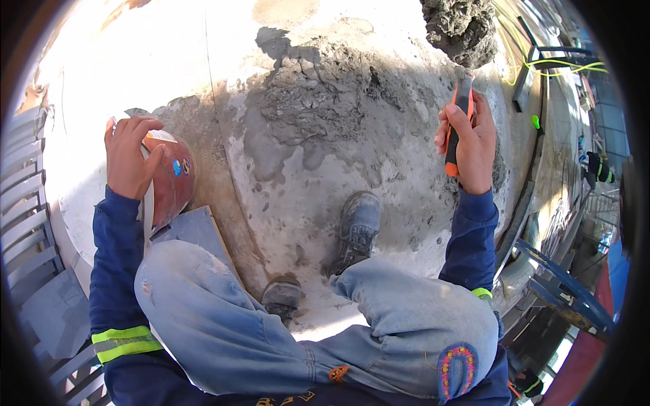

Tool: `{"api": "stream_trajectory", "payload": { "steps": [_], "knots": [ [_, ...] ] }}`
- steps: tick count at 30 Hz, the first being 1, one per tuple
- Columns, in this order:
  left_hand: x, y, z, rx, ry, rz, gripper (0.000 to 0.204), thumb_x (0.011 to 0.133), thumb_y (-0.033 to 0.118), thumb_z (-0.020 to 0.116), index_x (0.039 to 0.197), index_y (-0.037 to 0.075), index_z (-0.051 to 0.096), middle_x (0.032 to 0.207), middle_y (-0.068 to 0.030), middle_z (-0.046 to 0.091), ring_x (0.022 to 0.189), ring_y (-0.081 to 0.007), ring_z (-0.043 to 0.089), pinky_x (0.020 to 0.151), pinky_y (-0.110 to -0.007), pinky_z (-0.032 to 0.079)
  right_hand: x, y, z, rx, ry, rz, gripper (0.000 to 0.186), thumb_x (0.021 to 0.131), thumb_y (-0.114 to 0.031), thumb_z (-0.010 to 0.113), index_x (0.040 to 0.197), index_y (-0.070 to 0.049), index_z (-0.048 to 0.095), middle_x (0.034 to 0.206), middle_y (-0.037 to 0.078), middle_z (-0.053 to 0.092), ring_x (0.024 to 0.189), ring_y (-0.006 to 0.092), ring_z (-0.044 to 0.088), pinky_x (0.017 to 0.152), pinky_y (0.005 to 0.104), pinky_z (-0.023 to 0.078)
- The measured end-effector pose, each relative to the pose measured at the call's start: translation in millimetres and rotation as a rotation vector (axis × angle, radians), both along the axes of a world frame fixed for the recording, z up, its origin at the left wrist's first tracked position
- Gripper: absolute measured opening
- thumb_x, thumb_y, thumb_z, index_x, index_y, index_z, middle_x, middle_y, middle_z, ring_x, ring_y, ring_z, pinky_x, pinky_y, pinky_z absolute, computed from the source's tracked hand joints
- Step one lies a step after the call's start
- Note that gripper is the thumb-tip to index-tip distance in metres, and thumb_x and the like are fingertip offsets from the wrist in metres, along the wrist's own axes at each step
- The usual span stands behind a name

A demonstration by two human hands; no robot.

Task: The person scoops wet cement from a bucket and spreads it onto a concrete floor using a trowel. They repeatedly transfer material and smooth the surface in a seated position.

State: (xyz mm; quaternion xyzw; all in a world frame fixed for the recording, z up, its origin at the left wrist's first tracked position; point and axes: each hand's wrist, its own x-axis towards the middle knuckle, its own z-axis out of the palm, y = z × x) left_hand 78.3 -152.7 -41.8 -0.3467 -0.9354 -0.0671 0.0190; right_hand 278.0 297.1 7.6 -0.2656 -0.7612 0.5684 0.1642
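Observation:
My right hand (468, 139) is closed round the black-and-orange handle of a trowel (451, 164). A thick lump of wet grey mortar (464, 34) sits at the far end of the trowel, hiding most of its blade. On the left, a reddish-brown rounded shell with stickers, which looks like a hard hat (172, 186), lies tilted beside my knee. My left hand (132, 152) rests at its pale rim with the fingers spread. A rough heap of the same grey mortar (318, 95) lies on the floor between my hands.
A flat grey board (193, 233) lies below the hard hat, by my left knee. My shoes (357, 227) stand on the wet, stained concrete. Slatted grey metal (27, 196) lines the left side. Yellow cable (565, 64) and a blue metal frame (565, 287) are on the right.

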Motion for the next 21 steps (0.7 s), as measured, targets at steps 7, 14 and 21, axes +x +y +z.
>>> {"api": "stream_trajectory", "payload": {
  "steps": [7, 14, 21],
  "knots": [
    [-4, 1, -1, 0.016, -0.003, 0.019, 0.038, 0.073, 0.004, 0.072, 0.109, 0.01, 0.064, 0.112, -0.0038, 0.062, 0.115, -0.0265, 0.055, 0.118, -0.052, 0.023, -24, 17, -152, 0.781, -0.586, 0.336, 0.038, 0.091, -0.019, 0.062, 0.123, -0.001, 0.051, 0.085, 0.03, 0.065, 0.084, 0.0505, 0.063, 0.074, 0.0536, 0.05],
    [-2, 10, 2, -0.006, 0.019, 0.047, 0.034, 0.073, 0.007, 0.072, 0.106, 0.013, 0.066, 0.111, -0.0016, 0.064, 0.115, -0.0245, 0.056, 0.12, -0.052, 0.021, -17, 98, -138, 0.842, -0.378, 0.126, 0.04, 0.091, -0.025, 0.065, 0.121, 0.0, 0.055, 0.091, 0.025, 0.067, 0.089, 0.0458, 0.065, 0.076, 0.0517, 0.05],
    [-2, 19, 9, -0.068, -0.004, 0.067, 0.033, 0.073, 0.006, 0.073, 0.105, 0.01, 0.064, 0.11, -0.0038, 0.064, 0.115, -0.0259, 0.056, 0.121, -0.052, 0.02, -149, 201, -170, 0.902, -0.513, 0.522, 0.041, 0.09, -0.034, 0.062, 0.12, -0.005, 0.062, 0.097, 0.025, 0.068, 0.083, 0.0433, 0.064, 0.076, 0.0486, 0.049]
  ]
}}
